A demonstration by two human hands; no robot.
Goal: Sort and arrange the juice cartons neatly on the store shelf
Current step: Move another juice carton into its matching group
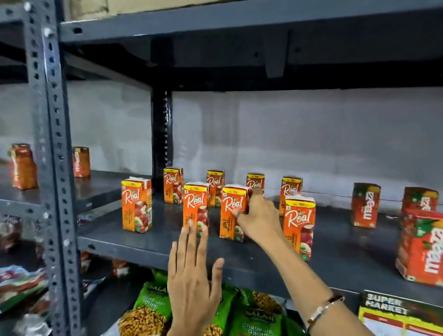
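My right hand (259, 217) is clamped on the third front Real carton (232, 213), upright on the dark shelf (151, 243) among the other Real cartons, while my left hand (192, 274) is spread flat, fingers apart, fingertips just at the second front carton (196, 208). To do this well, I'd slide the gripped carton level with that neighbour, label forward, base flat so it won't tip. Maaza cartons (428, 249) stay grouped well apart to the right.

Left hand (192, 276) is hovering flat, fingers spread and pointing up, while the right hand (259, 216) is reaching further in, fingers curled in a grip, bracelet on the wrist.
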